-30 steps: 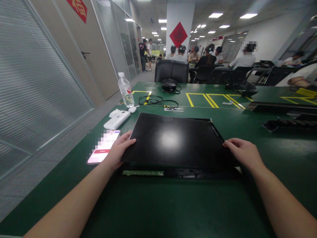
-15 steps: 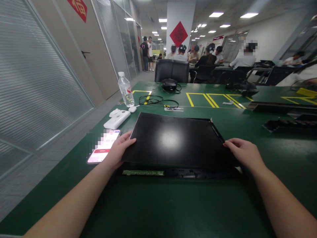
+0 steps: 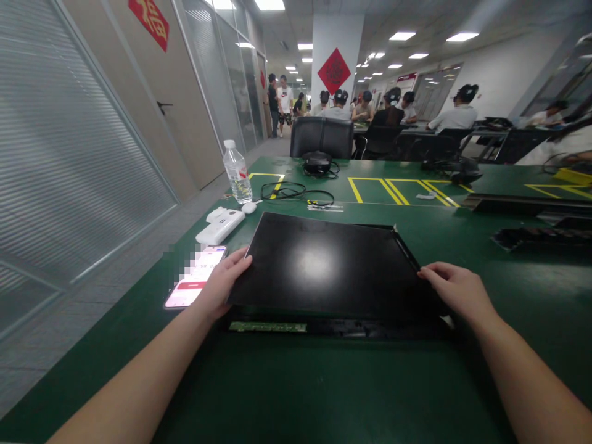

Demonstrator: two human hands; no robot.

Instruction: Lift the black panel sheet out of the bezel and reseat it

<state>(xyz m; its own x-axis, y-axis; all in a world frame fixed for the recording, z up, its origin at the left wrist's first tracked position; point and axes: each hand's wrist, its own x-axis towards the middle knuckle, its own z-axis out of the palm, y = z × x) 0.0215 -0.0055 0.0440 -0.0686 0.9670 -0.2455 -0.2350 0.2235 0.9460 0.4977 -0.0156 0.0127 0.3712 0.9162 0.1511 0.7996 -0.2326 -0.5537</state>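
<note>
A glossy black panel (image 3: 333,265) lies tilted over a black frame (image 3: 370,327) on the green table. My left hand (image 3: 226,277) grips the panel's left edge, with the thumb on top and the fingers partly hidden beneath. At the right edge, my right hand (image 3: 456,287) pinches the panel near the frame's side. A green circuit strip (image 3: 268,327) shows along the frame's near edge, below the panel. The panel hides most of the frame's inside.
Left of the panel lie a lit phone (image 3: 197,277) and a white device (image 3: 221,226), with a water bottle (image 3: 237,172) behind. A black cable (image 3: 296,192) lies beyond the panel. Dark strips (image 3: 541,237) rest at the right. People sit in the background.
The view has tilted up slightly, so the table items appear a little lower. Both hands keep their hold on the panel, which has barely moved.
</note>
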